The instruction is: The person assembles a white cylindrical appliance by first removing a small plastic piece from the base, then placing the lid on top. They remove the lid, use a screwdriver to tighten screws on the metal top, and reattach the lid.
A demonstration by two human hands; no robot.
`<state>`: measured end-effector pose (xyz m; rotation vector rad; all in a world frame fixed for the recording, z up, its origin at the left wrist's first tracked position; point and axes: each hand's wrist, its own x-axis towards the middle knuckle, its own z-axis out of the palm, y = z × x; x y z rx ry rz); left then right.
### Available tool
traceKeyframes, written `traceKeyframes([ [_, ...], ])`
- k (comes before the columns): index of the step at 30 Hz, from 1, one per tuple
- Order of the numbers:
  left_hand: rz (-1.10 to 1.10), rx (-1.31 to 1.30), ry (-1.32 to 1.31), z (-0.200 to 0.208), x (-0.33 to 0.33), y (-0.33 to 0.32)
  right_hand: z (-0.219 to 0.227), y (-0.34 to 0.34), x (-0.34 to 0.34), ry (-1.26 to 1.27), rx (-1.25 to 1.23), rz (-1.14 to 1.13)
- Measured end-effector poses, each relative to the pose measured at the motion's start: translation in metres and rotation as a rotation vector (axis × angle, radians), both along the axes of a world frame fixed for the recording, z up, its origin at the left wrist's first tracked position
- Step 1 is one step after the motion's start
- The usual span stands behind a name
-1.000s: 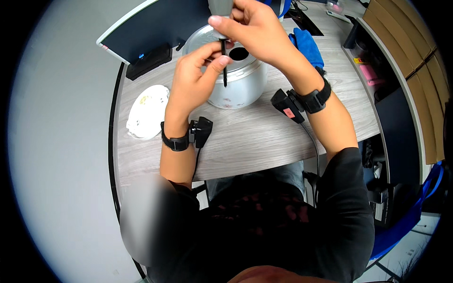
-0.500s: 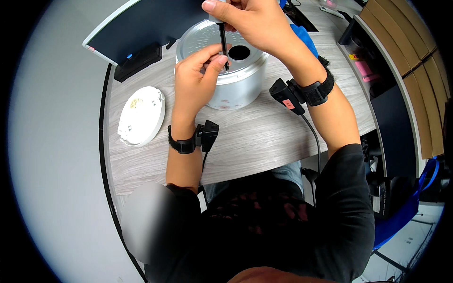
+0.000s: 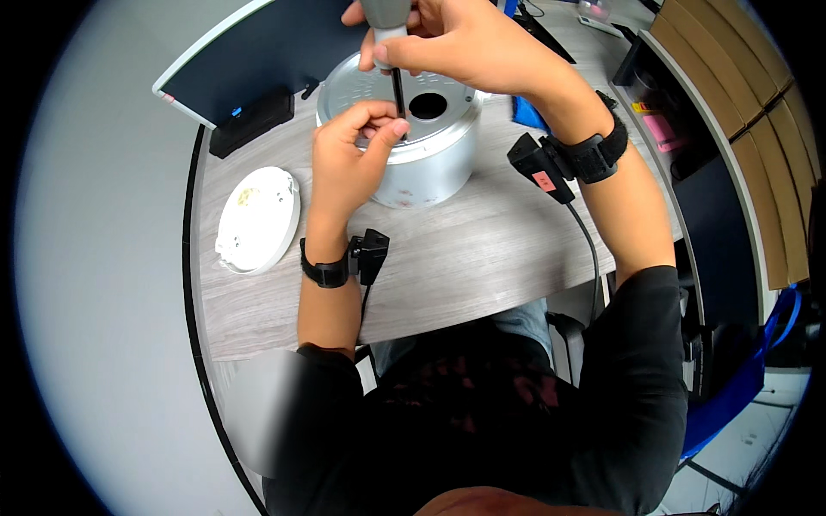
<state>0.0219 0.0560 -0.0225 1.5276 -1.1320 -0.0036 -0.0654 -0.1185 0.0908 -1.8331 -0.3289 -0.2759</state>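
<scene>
Seen from above, a person at a grey wood-grain table (image 3: 465,267) holds a screwdriver (image 3: 385,12) with a stout grey handle and slim black metal shaft, its upper end cut off by the frame. Its long axis is close to upright, leaning slightly, with the tip down at the near edge of the flat top of a round silver metal pot body (image 3: 430,179). The right hand (image 3: 456,45) is higher, fingers and thumb wrapped around the handle's lower part. The left hand (image 3: 348,163) is nearer the tip: its thumb and forefinger are drawn together on the lower shaft, the palm left of the pot. Whether they also pinch something small, or what the tip meets, cannot be told. A round dark opening (image 3: 428,107) lies just right of the shaft. Left of the left hand, apart from it, rests a white round plastic lid (image 3: 258,219) with a printed pattern.
</scene>
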Motion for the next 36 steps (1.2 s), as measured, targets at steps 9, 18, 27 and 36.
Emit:
traceKeyframes([
  [9, -0.276, 0.036, 0.105, 0.019, 0.002, -0.002, -0.007, 0.009, 0.01, -0.119, -0.242, -0.144],
  [18, -0.139, 0.051, 0.176, 0.019, 0.003, -0.006, -0.004, 0.006, 0.016, -0.273, -0.336, -0.287],
  [27, -0.245, 0.167, 0.194, 0.031, 0.007, -0.005, 0.024, 0.019, -0.013, -0.106, -0.358, -0.33],
  [36, -0.29, 0.305, 0.042, 0.038, 0.013, 0.0, 0.018, 0.018, -0.005, -0.051, -0.035, -0.231],
])
